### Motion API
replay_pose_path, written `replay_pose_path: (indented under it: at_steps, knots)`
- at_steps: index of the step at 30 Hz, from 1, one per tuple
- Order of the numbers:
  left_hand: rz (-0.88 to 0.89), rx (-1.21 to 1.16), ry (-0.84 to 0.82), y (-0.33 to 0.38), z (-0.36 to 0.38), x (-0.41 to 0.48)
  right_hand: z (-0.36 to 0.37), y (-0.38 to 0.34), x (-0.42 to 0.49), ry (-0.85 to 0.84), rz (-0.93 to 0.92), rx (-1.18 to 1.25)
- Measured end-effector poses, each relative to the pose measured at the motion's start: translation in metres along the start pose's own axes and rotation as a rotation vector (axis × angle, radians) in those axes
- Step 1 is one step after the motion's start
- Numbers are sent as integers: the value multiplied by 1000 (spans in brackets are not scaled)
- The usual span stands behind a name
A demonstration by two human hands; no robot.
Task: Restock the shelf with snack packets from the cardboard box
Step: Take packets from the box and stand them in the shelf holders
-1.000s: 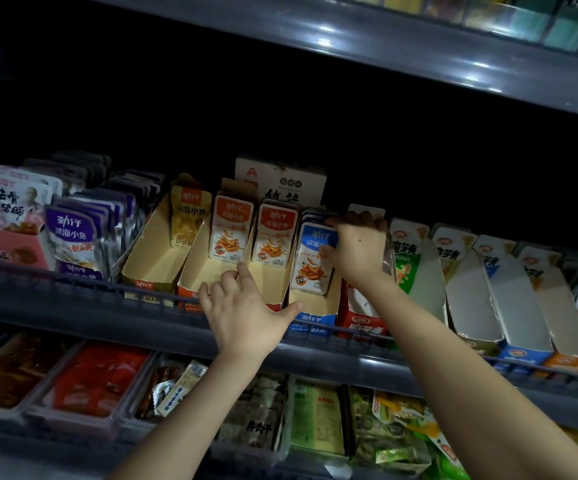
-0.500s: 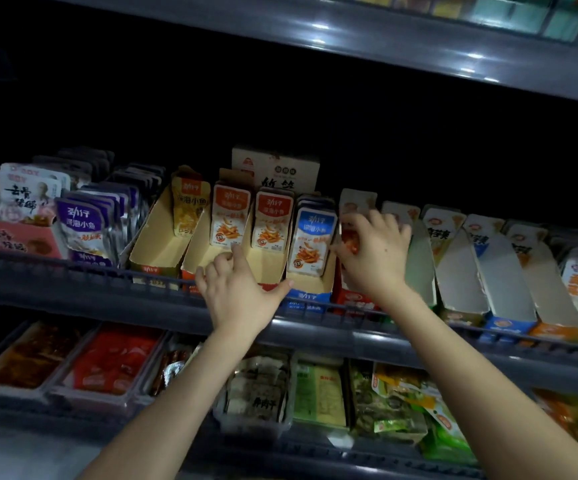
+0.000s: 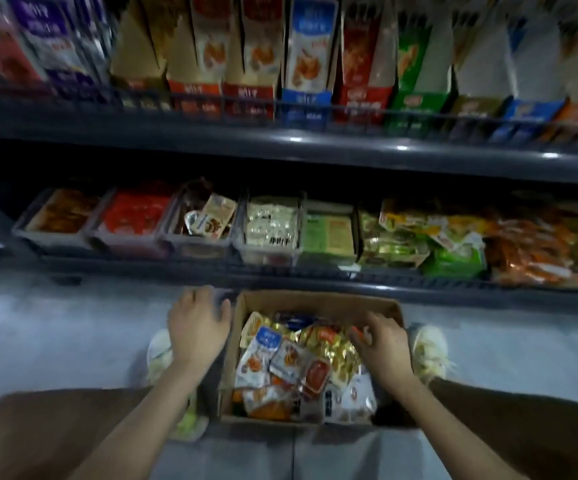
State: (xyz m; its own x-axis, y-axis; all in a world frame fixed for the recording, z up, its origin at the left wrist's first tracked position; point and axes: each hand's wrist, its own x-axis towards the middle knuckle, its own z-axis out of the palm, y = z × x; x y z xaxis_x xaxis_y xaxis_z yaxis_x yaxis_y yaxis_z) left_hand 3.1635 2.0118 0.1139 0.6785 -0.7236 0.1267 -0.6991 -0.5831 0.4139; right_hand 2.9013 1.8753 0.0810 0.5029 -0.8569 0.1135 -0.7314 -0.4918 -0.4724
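right hand (image 3: pixel 381 344) over cardboard box (image 3: pixel 315 296), fingers (image 3: pixel 363 336) curled above snack packets (image 3: pixel 291 368), grasp unclear | left hand (image 3: pixel 199 323) beside box's left wall, released | right nearer

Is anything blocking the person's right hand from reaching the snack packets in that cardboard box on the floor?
Nothing visible does. The cardboard box stands open at the top, and the right hand is over the snack packets at its right side. The left hand is outside, by the left wall.

The pale floor (image 3: pixel 55 341) carries the open cardboard box (image 3: pixel 315 301) (heaped with snack packets (image 3: pixel 291 362)) just before the bottom shelf (image 3: pixel 488 293).
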Motion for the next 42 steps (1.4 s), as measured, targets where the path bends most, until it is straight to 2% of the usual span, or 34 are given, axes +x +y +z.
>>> replay_pose_path:
  at_steps: [4, 6, 10, 12, 16, 21, 25, 29, 33, 37, 40, 42]
  knots:
    - [-42, -6, -103, -28, 48, -39, 68, 24, -32, -278, 223, 20]
    - [-62, -3, -206, -35, 69, -49, 94, 28, -41, -364, 309, 31]
    - [-106, -40, -314, -36, 102, -57, 127, 29, -39, -385, 496, 116]
    - [-137, -73, -317, -32, 109, -58, 141, 31, -36, -397, 546, 87]
    - [-184, -113, -304, -30, 108, -60, 156, 26, -37, -413, 595, -8]
    - [-145, -33, -359, -38, 104, -56, 155, 28, -37, -445, 637, -78]
    - [-128, -10, -386, -37, 96, -54, 156, 29, -38, -430, 610, 9]
    - [-136, -13, -367, -35, 92, -52, 158, 26, -36, -518, 614, 16]
    - [-119, 7, -341, -33, 91, -51, 161, 25, -34, -442, 722, 74]
    - [-91, 3, -294, -19, 85, -50, 143, 33, -37, -299, 882, 548]
    - [-12, -13, -261, -6, 83, -48, 116, 46, -35, -196, 884, 627]
    - [30, -17, -280, 4, 81, -47, 94, 49, -33, -150, 901, 821]
